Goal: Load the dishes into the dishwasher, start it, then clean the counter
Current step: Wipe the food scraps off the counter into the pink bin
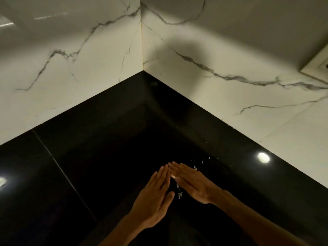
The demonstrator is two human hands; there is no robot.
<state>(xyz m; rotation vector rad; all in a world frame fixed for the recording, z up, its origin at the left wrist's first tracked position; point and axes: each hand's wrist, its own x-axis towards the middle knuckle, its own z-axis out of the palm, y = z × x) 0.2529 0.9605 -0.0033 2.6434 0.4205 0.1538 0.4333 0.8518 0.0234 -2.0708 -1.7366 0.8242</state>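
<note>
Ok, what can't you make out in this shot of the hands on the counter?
Head view only:
- Crumbs: too small to identify; some may lie hidden under the right hand.
- Whether the left hand touches the counter: dark gloss hides it.
- Wall fitting: cut off by the right edge.
- Dishwasher: out of frame.
- Forearms: cut off at the bottom edge.

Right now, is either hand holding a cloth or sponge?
No, the left hand and right hand lie flat and bare on the black counter, fingertips meeting around pale crumbs.

Counter [110, 139]: glossy black w/ white light reflections. Wall tiles [88, 68]: white marble, veined in grey. Crumbs [180, 194]: whitish.
</note>
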